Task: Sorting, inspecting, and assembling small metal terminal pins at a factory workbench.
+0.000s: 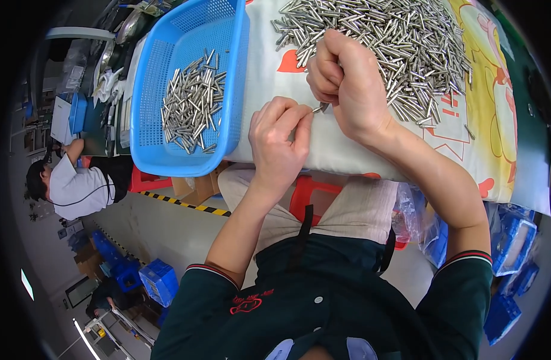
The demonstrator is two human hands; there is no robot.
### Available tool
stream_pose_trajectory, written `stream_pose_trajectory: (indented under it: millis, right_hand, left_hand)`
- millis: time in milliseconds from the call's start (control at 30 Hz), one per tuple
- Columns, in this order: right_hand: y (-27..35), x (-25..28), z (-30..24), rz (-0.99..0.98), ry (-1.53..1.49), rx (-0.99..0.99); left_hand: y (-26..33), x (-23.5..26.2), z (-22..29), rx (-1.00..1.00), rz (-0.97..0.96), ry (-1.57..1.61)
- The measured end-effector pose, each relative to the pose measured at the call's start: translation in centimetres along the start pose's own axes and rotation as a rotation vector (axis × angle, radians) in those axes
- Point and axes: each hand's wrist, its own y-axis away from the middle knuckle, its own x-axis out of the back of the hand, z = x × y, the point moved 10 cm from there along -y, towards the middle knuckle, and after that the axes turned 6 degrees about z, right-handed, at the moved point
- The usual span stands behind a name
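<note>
My left hand (279,144) and my right hand (346,84) meet at the table's near edge, fingers pinched together on a small metal pin (321,107) held between them. Just beyond my right hand lies a big heap of short silver metal pins (395,42) on a white cloth with cartoon prints (269,72). To the left stands a blue plastic basket (227,138) with a smaller pile of the same pins (193,102) inside.
Another person in a white shirt (77,186) sits at the left by a cluttered bench. Blue crates (158,279) stand on the floor, blue boxes in bags (512,237) lie at the right. A red stool (311,189) is under me.
</note>
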Motion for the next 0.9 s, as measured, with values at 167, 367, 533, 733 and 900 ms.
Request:
stream_pose_trajectory:
  millis: [167, 367, 533, 733, 900]
  right_hand:
    - [-0.1, 0.0, -0.2, -0.004, -0.024, 0.013]
    - [0.0, 0.2, 0.2, 0.009, -0.064, -0.019]
    - [0.3, 0.2, 0.1, -0.003, -0.101, -0.018]
    - [0.4, -0.2, 0.2, -0.047, -0.055, 0.01]
    - [0.1, 1.8, 1.0, 0.056, -0.206, -0.11]
  left_hand:
    - [0.0, -0.1, 0.1, -0.008, -0.005, -0.012]
    - [0.0, -0.3, 0.1, -0.006, -0.017, 0.001]
    - [-0.1, -0.2, 0.2, 0.004, -0.015, 0.003]
    - [0.0, -0.2, 0.1, 0.006, -0.019, 0.008]
    - [0.1, -0.4, 0.3, 0.0, -0.019, 0.005]
